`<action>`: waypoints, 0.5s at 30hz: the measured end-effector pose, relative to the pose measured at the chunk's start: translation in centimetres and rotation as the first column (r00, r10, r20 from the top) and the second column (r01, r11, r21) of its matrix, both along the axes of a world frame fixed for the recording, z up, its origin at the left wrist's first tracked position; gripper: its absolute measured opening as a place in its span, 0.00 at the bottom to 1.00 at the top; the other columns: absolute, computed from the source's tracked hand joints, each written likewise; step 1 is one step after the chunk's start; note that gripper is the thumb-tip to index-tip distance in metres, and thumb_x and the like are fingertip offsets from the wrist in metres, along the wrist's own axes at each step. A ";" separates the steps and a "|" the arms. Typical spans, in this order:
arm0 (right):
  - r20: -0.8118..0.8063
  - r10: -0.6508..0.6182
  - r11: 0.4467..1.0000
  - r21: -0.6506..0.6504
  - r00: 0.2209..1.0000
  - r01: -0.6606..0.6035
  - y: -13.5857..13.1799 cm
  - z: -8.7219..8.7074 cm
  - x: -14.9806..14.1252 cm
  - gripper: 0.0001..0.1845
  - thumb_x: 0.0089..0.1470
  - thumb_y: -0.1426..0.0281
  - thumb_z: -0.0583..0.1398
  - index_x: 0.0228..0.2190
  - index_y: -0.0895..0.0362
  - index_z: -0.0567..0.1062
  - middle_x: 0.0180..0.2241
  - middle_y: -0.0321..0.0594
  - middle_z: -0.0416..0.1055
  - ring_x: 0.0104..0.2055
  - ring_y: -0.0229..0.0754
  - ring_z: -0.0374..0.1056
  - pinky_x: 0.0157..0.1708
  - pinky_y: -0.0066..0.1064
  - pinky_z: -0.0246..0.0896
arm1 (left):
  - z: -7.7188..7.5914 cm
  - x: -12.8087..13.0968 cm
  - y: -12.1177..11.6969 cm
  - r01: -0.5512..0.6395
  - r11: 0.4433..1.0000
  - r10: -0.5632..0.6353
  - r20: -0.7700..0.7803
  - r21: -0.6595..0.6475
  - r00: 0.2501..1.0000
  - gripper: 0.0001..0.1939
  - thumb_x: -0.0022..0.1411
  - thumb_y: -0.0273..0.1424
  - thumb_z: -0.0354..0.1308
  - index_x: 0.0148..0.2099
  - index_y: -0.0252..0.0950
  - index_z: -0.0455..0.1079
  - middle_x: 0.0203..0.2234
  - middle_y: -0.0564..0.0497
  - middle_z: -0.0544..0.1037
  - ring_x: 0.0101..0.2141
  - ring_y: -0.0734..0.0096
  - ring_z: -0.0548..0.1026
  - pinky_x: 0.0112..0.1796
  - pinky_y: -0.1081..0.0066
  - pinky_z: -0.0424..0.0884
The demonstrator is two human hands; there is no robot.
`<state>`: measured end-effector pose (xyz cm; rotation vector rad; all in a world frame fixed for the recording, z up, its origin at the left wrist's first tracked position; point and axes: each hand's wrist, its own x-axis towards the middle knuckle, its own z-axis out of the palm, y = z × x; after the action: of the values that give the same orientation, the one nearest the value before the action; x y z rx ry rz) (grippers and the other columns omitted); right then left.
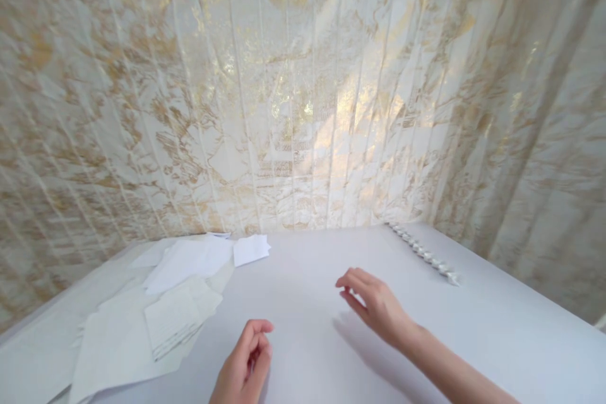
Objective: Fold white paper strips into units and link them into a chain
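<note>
My left hand [246,360] is low in the view, just above the white table [293,284]. Its fingers are loosely curled with a gap to the thumb, and nothing shows between them. Further right, my right hand [374,303] hovers over the tabletop and casts a shadow on it. The right fingers bend forward with the thumb apart below, and that hand looks bare too. Nearest to the left hand is a stack of small folded papers [173,315], lying on larger white sheets [113,347].
A long, pointed silvery-white zigzag chain [426,255] lies along the right side. More white sheets [189,259] and a small folded paper [250,249] are at the back left. A patterned gold-and-white curtain [293,88] hangs behind the table.
</note>
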<state>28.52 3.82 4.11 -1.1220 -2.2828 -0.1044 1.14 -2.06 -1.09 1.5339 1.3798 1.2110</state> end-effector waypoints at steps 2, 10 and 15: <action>-0.001 0.117 0.991 -0.061 0.993 -0.117 -0.7 -1.1 -4.2 0.09 0.60 0.77 0.56 0.41 0.54 0.71 0.38 0.43 0.73 0.39 0.45 0.69 0.40 0.34 0.65 | 0.1 -0.4 0.3 0.025 0.999 -0.021 -0.079 0.043 0.997 0.11 0.62 0.37 0.50 0.44 0.40 0.67 0.28 0.55 0.70 0.29 0.66 0.72 0.33 0.71 0.68; -0.061 0.166 0.962 -0.209 0.984 -0.176 -1.1 -3.8 -7.3 0.18 0.52 0.84 0.57 0.42 0.54 0.69 0.46 0.43 0.68 0.45 0.47 0.66 0.47 0.39 0.64 | 2.8 -11.8 2.5 0.008 0.973 0.187 -0.812 0.229 0.553 0.25 0.55 0.29 0.53 0.57 0.35 0.69 0.59 0.37 0.70 0.57 0.45 0.69 0.52 0.50 0.66; -0.068 0.153 0.963 -0.215 0.986 -0.164 -1.1 -3.5 -7.0 0.19 0.51 0.85 0.56 0.42 0.54 0.69 0.45 0.43 0.68 0.44 0.47 0.66 0.46 0.40 0.66 | 2.3 -17.1 2.2 -0.062 0.933 0.352 -0.858 0.355 0.374 0.24 0.58 0.38 0.53 0.52 0.31 0.74 0.52 0.39 0.78 0.51 0.44 0.75 0.46 0.56 0.70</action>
<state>21.49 2.70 0.60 -1.0302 -2.3714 0.2427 -15.96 0.10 1.26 2.4936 2.2385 0.6116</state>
